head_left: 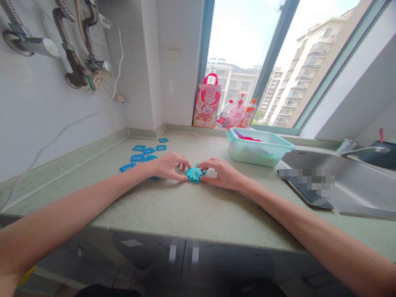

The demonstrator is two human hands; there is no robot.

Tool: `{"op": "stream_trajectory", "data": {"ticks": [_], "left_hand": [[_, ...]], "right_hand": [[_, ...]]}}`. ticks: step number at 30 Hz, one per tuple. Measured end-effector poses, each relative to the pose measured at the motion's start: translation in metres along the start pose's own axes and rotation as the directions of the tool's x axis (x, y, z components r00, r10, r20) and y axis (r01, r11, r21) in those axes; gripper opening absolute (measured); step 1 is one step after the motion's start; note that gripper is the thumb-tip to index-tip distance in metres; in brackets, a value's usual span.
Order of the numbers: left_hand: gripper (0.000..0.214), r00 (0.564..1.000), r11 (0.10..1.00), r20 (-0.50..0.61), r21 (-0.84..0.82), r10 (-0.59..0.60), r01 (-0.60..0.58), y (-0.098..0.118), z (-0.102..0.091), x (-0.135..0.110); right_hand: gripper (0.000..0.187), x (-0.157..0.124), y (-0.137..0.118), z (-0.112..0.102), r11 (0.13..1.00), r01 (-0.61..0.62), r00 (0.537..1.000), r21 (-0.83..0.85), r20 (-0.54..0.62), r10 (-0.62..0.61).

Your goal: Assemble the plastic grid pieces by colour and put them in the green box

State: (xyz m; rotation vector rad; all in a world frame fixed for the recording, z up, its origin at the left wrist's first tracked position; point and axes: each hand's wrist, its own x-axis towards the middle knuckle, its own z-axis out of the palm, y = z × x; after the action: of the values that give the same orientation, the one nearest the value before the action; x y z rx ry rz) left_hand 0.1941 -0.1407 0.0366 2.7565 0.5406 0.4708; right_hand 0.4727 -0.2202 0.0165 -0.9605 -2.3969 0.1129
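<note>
Pale-green counter (161, 210) | turquoise notched piece (194, 174) | left hand (172, 166) pinching left edge | right hand (225, 173) pinching right edge

Over the counter (173, 214), the left arm (93, 202) and right arm (287, 210) are bare along the whole forearm, slim and smooth in outline, narrowing evenly toward bare wrists. The left hand (170, 167) and right hand (225, 173), above the counter's middle, are ungloved, with slender fingers. Below the counter's front edge show two rounded black patches (107, 291), too cut off and dim to tell whether they are clothing or footwear.
</note>
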Motion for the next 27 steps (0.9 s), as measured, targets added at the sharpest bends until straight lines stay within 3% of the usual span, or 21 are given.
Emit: {"op": "stream_trajectory", "data": {"ticks": [8,12,16,23,27], "left_hand": [[0.036,1.0,1.0,0.014,0.004,-0.009,0.009,-0.001,0.001,0.0],[0.043,1.0,1.0,0.02,0.012,-0.014,0.014,0.002,0.0,0.0],[0.05,0.999,0.999,0.018,0.018,-0.032,0.032,0.005,0.001,0.001],[0.045,0.998,0.995,-0.009,0.078,-0.066,0.067,0.007,0.004,0.002],[0.037,0.999,0.995,-0.008,0.082,-0.053,0.054,0.006,0.003,0.002]], "right_hand": [[0.036,-0.003,0.01,-0.005,0.997,-0.01,0.998,-0.08,-0.065,0.005],[0.041,-0.004,0.018,-0.001,0.994,-0.042,0.999,-0.104,-0.014,0.041],[0.03,-0.003,0.022,0.003,0.989,-0.085,0.996,-0.12,0.015,0.088],[0.026,0.0,0.022,-0.002,0.963,-0.175,0.984,-0.206,-0.074,0.163],[0.023,0.0,0.014,-0.006,0.964,-0.209,0.96,-0.164,-0.225,0.169]]}}
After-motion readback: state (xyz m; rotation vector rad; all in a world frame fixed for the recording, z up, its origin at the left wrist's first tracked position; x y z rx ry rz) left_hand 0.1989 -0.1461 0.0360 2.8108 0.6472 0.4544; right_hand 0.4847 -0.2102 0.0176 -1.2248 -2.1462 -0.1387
